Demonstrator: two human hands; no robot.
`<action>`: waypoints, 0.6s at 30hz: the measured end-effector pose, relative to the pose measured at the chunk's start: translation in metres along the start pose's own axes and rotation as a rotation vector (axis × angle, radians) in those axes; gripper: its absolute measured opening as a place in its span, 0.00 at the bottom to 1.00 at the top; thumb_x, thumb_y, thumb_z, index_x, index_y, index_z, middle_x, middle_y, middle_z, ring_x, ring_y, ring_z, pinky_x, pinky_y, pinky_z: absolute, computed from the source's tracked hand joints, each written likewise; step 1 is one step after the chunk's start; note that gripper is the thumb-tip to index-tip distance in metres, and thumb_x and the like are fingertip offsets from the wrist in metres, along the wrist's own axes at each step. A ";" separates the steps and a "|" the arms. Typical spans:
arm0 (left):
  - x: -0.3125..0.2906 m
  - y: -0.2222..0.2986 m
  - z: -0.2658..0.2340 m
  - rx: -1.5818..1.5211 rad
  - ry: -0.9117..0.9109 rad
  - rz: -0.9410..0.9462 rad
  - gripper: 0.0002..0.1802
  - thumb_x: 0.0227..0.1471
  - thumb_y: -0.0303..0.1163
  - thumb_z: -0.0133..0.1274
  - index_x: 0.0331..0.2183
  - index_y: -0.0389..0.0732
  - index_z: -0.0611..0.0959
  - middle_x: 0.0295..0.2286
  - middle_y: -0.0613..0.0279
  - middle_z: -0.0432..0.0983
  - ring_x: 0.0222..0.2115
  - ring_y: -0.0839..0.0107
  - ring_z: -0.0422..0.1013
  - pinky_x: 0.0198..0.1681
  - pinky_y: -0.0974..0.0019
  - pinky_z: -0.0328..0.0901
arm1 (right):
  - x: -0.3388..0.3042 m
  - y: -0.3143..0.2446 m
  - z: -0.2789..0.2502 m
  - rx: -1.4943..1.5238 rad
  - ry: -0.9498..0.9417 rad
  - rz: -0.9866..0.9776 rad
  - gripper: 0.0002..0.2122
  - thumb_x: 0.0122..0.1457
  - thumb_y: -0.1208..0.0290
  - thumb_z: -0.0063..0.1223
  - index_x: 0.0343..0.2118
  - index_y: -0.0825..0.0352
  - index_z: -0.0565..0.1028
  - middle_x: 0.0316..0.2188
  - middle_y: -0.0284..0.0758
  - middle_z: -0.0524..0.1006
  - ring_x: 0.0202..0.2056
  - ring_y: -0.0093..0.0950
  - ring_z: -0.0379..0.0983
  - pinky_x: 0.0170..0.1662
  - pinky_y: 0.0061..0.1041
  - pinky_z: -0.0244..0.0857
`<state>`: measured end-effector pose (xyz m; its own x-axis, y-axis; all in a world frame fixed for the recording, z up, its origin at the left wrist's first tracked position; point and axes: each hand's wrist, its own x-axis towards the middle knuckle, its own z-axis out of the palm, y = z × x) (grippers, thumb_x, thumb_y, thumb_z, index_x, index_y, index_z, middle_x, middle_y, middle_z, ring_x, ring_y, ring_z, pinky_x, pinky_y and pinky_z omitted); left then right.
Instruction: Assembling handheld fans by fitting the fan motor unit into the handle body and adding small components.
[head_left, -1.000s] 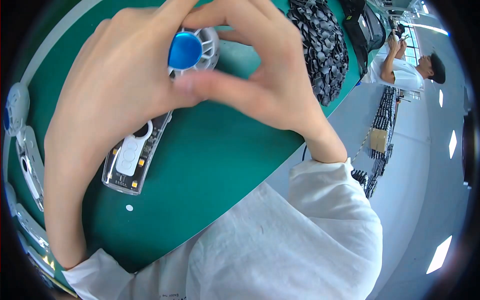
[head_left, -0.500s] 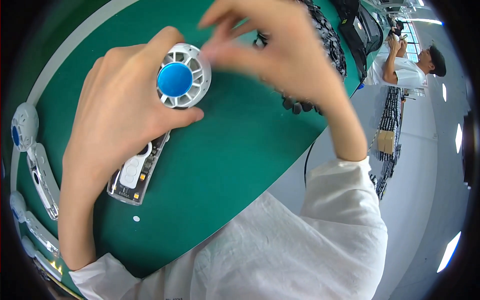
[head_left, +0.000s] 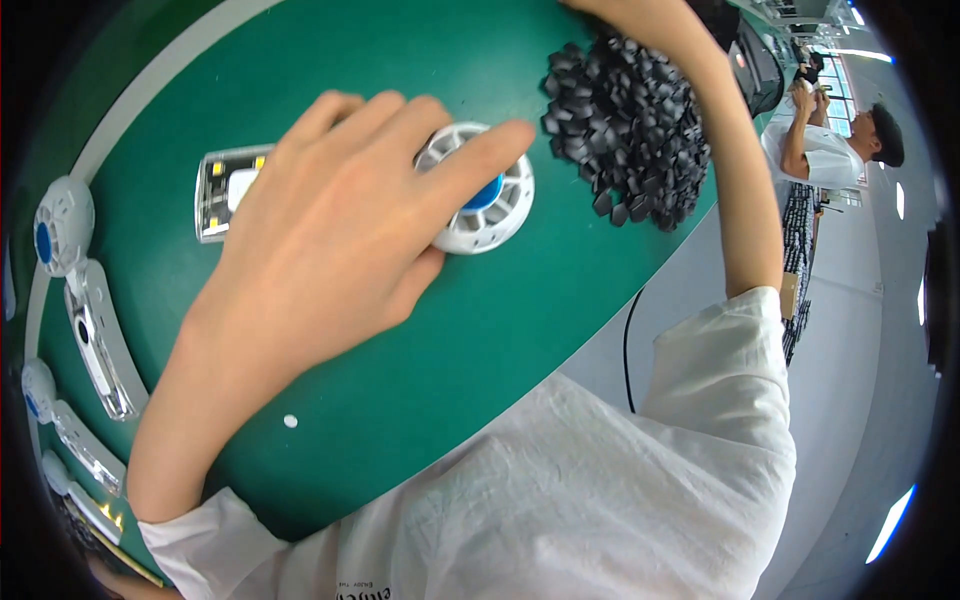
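- The green table fills most of the view, its near edge slanting up to the right.
- A co-worker in a white shirt and dark cap is at the upper right, both hands raised.
- The right hand is cut off by the top edge, beyond the heap; its fingers are out of frame, so I cannot tell whether they grip anything.
- The left hand is grasping a gadget, one finger laid across the round head and the thumb below it.
- A heap of small black pieces lies to the right of that gadget, well apart from it.
- The held gadget is over the middle of the table, sideways: white spoked head with a blue centre to the right, clear end to the left.
- Similar gadgets line the left rim.
- A small white disc lies near the left forearm.
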<state>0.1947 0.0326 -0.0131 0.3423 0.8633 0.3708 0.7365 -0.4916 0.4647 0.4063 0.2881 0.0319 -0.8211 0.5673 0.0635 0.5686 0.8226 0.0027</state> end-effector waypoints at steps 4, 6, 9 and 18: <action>-0.001 -0.008 0.008 -0.047 0.011 0.040 0.41 0.33 0.23 0.67 0.55 0.50 0.80 0.36 0.62 0.77 0.38 0.60 0.73 0.47 0.58 0.64 | 0.002 0.000 -0.004 0.112 -0.064 0.182 0.12 0.54 0.65 0.63 0.30 0.71 0.81 0.24 0.48 0.80 0.28 0.42 0.77 0.35 0.38 0.70; -0.004 -0.008 0.010 -0.035 0.000 0.033 0.42 0.33 0.24 0.67 0.55 0.50 0.80 0.35 0.62 0.77 0.37 0.60 0.73 0.46 0.59 0.64 | 0.001 0.007 0.006 0.108 -0.078 0.179 0.12 0.54 0.65 0.63 0.30 0.72 0.81 0.23 0.47 0.79 0.27 0.40 0.77 0.34 0.37 0.70; -0.006 -0.008 0.023 -0.039 -0.001 0.053 0.42 0.32 0.25 0.67 0.55 0.51 0.80 0.35 0.63 0.77 0.37 0.61 0.72 0.46 0.59 0.64 | -0.007 0.023 0.017 0.059 -0.111 0.199 0.12 0.54 0.66 0.63 0.29 0.73 0.81 0.21 0.45 0.78 0.26 0.35 0.76 0.33 0.34 0.69; 0.005 0.002 0.007 -0.076 -0.094 -0.025 0.40 0.37 0.33 0.67 0.56 0.47 0.77 0.34 0.59 0.76 0.36 0.59 0.73 0.42 0.58 0.66 | -0.057 -0.084 -0.032 0.421 0.057 0.107 0.06 0.52 0.76 0.66 0.29 0.72 0.80 0.21 0.36 0.78 0.24 0.21 0.75 0.27 0.19 0.64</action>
<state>0.2022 0.0369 -0.0159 0.3802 0.8807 0.2825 0.7003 -0.4736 0.5341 0.4070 0.1853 0.0604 -0.7480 0.6568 0.0960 0.5705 0.7101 -0.4127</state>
